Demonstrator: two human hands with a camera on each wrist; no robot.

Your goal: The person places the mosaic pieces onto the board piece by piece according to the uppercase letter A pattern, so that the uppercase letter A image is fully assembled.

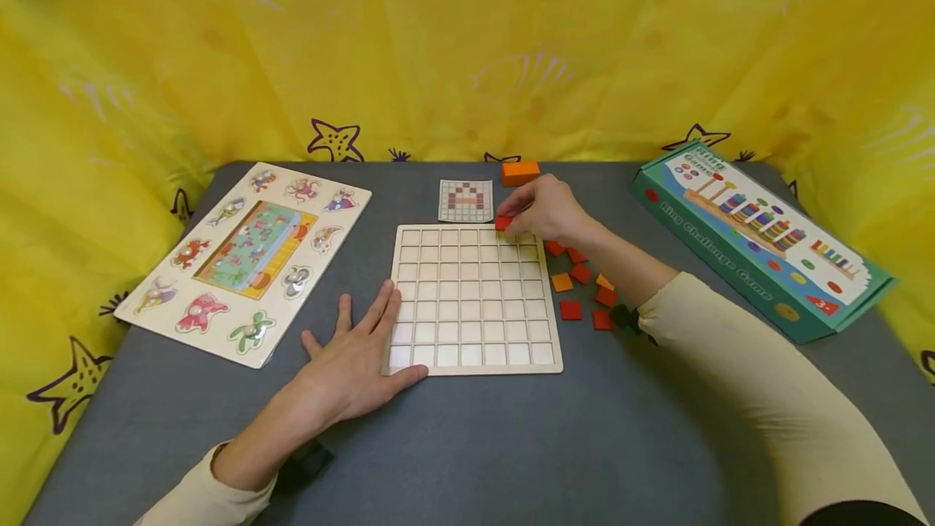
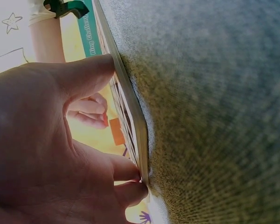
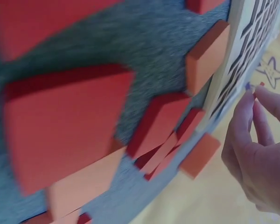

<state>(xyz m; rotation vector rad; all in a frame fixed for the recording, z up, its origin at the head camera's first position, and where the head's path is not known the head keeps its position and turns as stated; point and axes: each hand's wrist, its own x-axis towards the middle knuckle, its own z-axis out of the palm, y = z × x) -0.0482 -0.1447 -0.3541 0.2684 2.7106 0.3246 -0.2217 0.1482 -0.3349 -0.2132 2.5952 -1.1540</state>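
A wooden grid board [image 1: 478, 300] with rows of square cells lies in the middle of the table. My left hand [image 1: 352, 370] rests at its lower left corner, fingers spread along the left side and thumb on the front edge; the left wrist view shows the thumb [image 2: 91, 74] against the rim. Over the board's far edge, right of centre, my right hand [image 1: 549, 209] pinches a small red square tile [image 1: 503, 222] between thumb and fingers. Just beyond the board is a paper card [image 1: 466, 201] printed with a grid pattern. Loose red tiles [image 1: 571, 310] and orange tiles [image 1: 562, 282] lie to the board's right.
An orange block [image 1: 520, 174] stands at the table's back edge. A wooden peg puzzle [image 1: 256, 258] with sea animals lies on the left. On the right is a green Ring Challenge Game box [image 1: 760, 242]. A yellow cloth [image 1: 438, 47] hangs behind the table.
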